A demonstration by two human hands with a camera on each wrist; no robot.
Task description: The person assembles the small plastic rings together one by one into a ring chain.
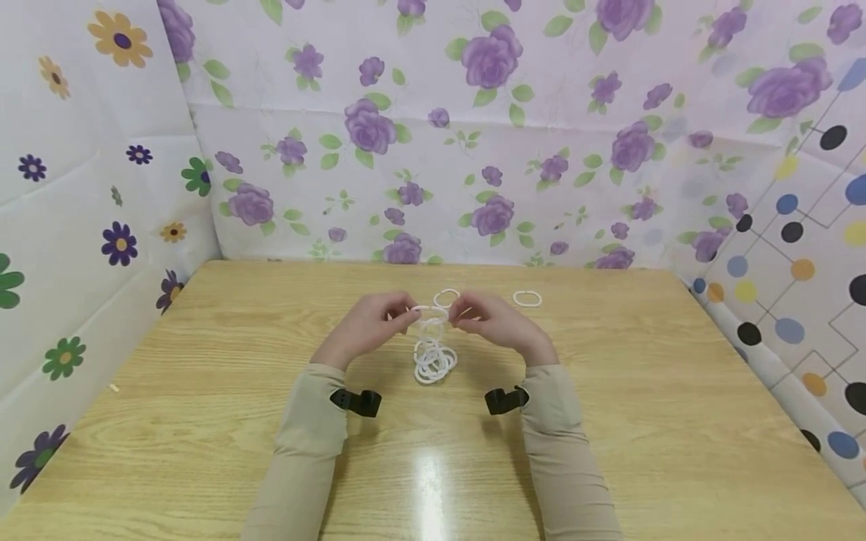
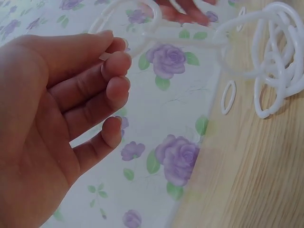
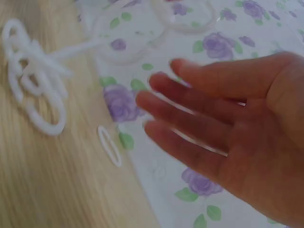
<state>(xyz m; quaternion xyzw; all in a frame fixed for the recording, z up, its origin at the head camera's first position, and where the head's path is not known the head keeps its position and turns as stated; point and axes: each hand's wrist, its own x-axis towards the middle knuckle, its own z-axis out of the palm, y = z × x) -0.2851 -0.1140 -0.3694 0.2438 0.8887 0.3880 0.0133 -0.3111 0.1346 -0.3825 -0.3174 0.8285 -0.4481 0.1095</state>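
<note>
Between the thumb and forefinger of my left hand (image 1: 367,324) is the end of a white plastic chain link (image 1: 429,307). Other white links hang below it, joined in a chain that runs down to a heap of links (image 1: 434,364) on the table. In the left wrist view the pinched link (image 2: 158,23) slants up past the fingertips, the other fingers loosely bent. My right hand (image 1: 498,321) is at the link's right side. Its fingers look relaxed and nearly straight in the right wrist view, with nothing visible between thumb and fingers.
Two loose white links lie toward the back of the wooden table (image 1: 203,376): one link (image 1: 446,290) behind the hands, another link (image 1: 528,306) further right. Behind the table hangs a flowered cloth (image 1: 304,173); patterned cloths line both sides.
</note>
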